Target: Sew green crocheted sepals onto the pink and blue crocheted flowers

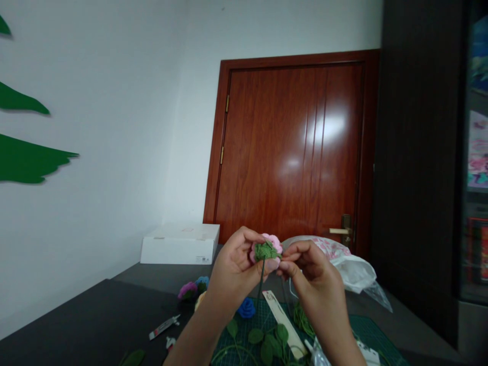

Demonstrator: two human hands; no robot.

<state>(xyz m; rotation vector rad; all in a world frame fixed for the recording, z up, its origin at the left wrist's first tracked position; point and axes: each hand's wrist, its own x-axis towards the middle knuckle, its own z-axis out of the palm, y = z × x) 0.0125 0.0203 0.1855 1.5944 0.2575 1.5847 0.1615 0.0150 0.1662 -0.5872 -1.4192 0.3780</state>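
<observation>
A pink crocheted flower [271,239] with a green knitted base and a thin green stem is held up above the table, its underside facing me. My left hand [244,259] grips it from the left, thumb in front and fingers behind. On the right side, my right hand [310,269] pinches at the flower's edge with thumb and forefinger; whether a petal, a leaf tip or a thread is between them I cannot tell. Under the hands lie a blue crocheted rose [246,308] and green leaves [270,345] on wire stems.
A green cutting mat [366,330] carries a long pale ruler-like strip [284,323] and green yarn [301,320]. Left are a glue tube [163,327] and other crocheted flowers [187,291]. Behind stand a white box [179,244] and a plastic bag [353,272].
</observation>
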